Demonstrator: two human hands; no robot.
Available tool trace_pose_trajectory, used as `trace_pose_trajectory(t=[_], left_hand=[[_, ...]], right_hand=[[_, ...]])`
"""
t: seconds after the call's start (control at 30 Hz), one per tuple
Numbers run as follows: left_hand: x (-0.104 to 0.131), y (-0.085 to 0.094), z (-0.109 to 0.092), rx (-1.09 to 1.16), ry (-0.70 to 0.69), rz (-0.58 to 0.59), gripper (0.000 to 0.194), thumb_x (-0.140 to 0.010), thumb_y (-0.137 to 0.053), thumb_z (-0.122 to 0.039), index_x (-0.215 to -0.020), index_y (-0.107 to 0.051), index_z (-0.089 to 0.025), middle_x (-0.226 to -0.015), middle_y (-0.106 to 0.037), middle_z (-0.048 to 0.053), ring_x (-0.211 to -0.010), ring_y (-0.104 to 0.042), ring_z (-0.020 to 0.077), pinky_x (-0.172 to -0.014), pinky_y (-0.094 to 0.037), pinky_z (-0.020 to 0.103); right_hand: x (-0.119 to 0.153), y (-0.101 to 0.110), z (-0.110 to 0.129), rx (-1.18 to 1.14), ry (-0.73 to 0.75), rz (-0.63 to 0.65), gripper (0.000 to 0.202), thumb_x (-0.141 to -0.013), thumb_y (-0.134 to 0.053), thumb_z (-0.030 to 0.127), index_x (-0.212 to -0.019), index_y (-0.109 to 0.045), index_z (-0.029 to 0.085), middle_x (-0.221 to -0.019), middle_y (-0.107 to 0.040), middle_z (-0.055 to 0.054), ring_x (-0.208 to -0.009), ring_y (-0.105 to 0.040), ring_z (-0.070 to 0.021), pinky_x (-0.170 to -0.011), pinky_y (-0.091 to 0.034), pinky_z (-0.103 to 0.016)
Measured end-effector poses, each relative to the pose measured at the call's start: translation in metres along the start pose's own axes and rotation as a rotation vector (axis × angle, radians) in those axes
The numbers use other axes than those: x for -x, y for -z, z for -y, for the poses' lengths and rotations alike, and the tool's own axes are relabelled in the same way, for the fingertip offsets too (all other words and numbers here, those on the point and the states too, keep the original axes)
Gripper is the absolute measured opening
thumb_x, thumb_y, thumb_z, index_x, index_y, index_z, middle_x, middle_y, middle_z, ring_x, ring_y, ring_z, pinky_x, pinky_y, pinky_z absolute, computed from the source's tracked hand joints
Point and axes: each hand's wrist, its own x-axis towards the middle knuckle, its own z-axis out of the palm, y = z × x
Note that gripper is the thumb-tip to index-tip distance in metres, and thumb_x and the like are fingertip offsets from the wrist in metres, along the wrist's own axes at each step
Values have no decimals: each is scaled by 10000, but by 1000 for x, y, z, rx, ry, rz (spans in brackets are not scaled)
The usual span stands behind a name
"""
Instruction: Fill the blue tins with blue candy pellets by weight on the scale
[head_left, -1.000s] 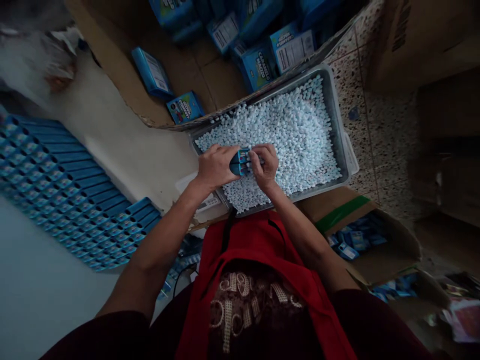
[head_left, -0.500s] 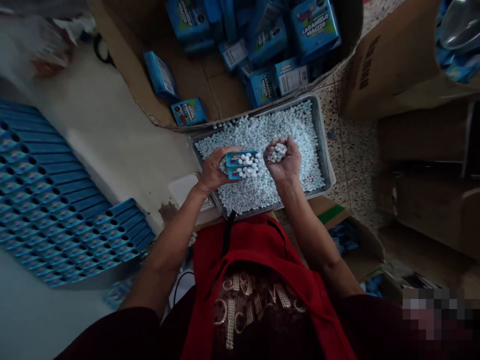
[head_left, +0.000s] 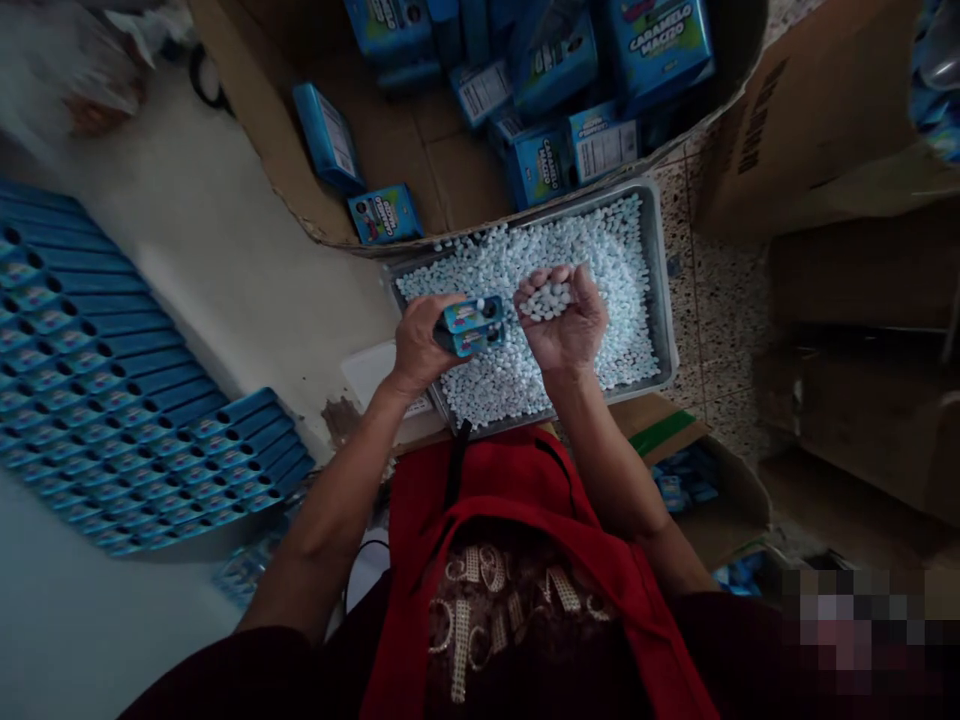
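Note:
Two small blue candy boxes [head_left: 463,343] are gripped side by side in my left hand [head_left: 420,345], their ends with dark round openings facing right. One white candy shows at the upper box's end. My right hand [head_left: 562,340] is cupped palm up, fingers curled around a heap of white candies [head_left: 546,302]. A small gap separates this hand from the boxes. Both hands are above a grey metal tray [head_left: 666,300] spread with loose pale candies [head_left: 499,392].
A large cardboard box [head_left: 300,200] of blue candy boxes [head_left: 386,213] stands beyond the tray. Rows of blue boxes with openings [head_left: 150,400] line the left. More cartons [head_left: 810,130] stand on the right. A white lid-like piece [head_left: 367,372] lies left of the tray.
The white candies heaped at the boxes' ends are gone except for one. My left hand has shifted slightly left with the boxes, which are tilted more. My right palm shows more.

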Motion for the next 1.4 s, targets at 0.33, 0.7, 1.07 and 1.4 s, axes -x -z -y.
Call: trace_pose_trajectory(t=[0.33, 0.7, 1.07, 1.4], left_hand=[[-4, 4, -12, -135, -10, -24, 776, -782, -1077, -528, -1424, -720, -281, -1396, -845, 103, -1278, -811, 380, -1157, -659, 525], [22, 4, -9, 166, 35, 126, 850, -809, -1048, -824, -1404, -807, -268, -1411, -865, 144, -1348, -819, 405, -1247, -646, 561], [41, 41, 75, 537, 260, -202, 1208, -522, -1093, -979, -1430, -651, -316, -1488, -821, 147, -1375, -838, 393, -1145, -720, 552], [15, 127, 213, 134, 446, -739, 1065, -722, -979, -966, -1457, -589, -301, -1357, -759, 77, -1306, -820, 346, -1170, -708, 613]], right_hand=[[27, -24, -29, 590, 401, 247, 513, -1193, -680, 683, -878, -810, 299, -990, -828, -42, -1028, -775, -272, -1157, -597, -536], [47, 55, -2, 821, 206, -283, 349, -1082, -767, 577, -876, -785, 295, -910, -771, -16, -933, -684, -241, -992, -565, -405], [28, 102, -16, 1436, 496, -92, 312, -1103, -694, 538, -1190, -787, 253, -1332, -768, -181, -1332, -722, -383, -1229, -547, -623], [-42, -27, 9, 1411, 638, 300, 203, -1170, -659, 448, -1164, -808, 311, -1082, -827, -115, -1049, -788, -340, -1024, -645, -534]])
